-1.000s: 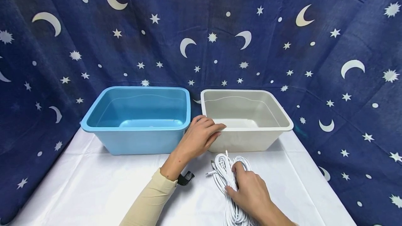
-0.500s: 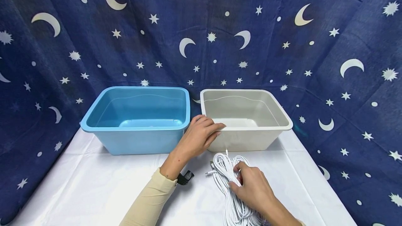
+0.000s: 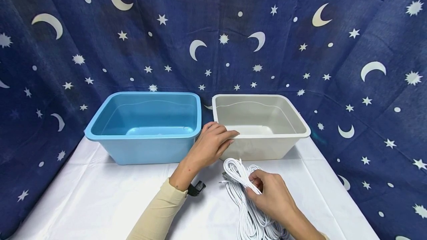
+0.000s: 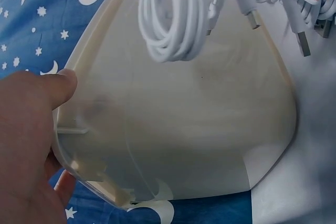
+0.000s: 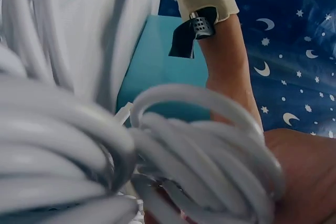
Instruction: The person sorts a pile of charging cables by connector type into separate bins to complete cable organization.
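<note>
My left hand point(image 3: 208, 145) holds the near left corner of a beige plastic tub point(image 3: 263, 147). In the left wrist view its thumb lies on the rim and other fingers show beyond it. My right hand point(image 3: 271, 195) pinches a coiled white charging cable point(image 3: 237, 169), its looped end raised over a pile of similar white cables point(image 3: 247, 219) in front of the tub. Close up in the right wrist view, the coil point(image 5: 205, 166) covers part of the right-hand fingers. Metal-tipped cable plugs point(image 4: 303, 43) hang near the coil in the left wrist view.
A blue tub point(image 3: 143, 147) stands left of the beige one, a narrow gap between them. Both sit on a white-covered table point(image 3: 110, 195). A dark blue curtain point(image 3: 173, 51) with moons and stars hangs behind. A black strapped device point(image 3: 197, 188) is on the left wrist.
My right hand has drawn a cable coil up from the pile, its loop now higher and nearer the beige tub. The left hand stays on the rim.
</note>
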The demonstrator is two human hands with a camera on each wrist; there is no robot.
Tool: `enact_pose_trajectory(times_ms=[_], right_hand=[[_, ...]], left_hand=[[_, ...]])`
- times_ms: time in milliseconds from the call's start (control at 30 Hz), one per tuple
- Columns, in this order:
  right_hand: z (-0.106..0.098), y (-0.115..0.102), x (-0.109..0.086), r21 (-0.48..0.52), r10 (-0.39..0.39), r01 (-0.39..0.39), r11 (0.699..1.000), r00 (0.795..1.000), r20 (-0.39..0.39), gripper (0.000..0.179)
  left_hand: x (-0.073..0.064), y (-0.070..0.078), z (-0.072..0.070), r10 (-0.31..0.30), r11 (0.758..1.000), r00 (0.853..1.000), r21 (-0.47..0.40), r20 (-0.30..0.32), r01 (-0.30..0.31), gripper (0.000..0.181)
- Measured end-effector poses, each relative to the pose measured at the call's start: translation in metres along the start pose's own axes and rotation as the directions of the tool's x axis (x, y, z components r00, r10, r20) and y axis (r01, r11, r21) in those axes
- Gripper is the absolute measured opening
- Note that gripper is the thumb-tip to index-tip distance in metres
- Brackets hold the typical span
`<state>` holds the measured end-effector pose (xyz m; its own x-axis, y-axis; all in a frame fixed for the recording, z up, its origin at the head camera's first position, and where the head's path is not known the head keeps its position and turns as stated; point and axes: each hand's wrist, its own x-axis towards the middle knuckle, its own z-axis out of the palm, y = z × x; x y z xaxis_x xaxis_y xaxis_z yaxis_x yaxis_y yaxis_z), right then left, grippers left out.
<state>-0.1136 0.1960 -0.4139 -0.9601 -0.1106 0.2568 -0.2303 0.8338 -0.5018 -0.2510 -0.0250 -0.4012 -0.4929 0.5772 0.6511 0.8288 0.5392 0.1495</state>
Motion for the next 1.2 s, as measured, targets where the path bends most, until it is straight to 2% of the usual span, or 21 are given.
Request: enact_pose_trajectory(times_ms=[300, 733, 1000, 1200], right_hand=[[-0.006, 0.000, 0.000, 0.031, -0.030, 0.032, 0.999, 0.998, -0.048, 0.024], [-0.006, 0.004, 0.006, 0.006, -0.081, 0.082, 0.997, 0.994, -0.077, 0.026], [0.002, 0.012, 0.015, -0.042, -0.211, 0.208, 0.977, 0.970, -0.123, 0.030], [-0.004, 0.011, 0.011, -0.098, -0.260, 0.249, 0.964, 0.957, -0.128, 0.032]], left_hand=[[0.001, -0.001, 0.000, 0.000, 1.000, 1.000, -0.003, 0.005, 0.000, 0.026], [0.001, -0.001, -0.001, -0.002, 1.000, 1.000, -0.011, 0.017, 0.002, 0.026], [0.001, -0.001, -0.001, -0.009, 1.000, 1.000, -0.009, 0.022, 0.009, 0.026], [0.001, 0.000, -0.001, -0.007, 1.000, 1.000, -0.013, 0.028, 0.008, 0.026]])
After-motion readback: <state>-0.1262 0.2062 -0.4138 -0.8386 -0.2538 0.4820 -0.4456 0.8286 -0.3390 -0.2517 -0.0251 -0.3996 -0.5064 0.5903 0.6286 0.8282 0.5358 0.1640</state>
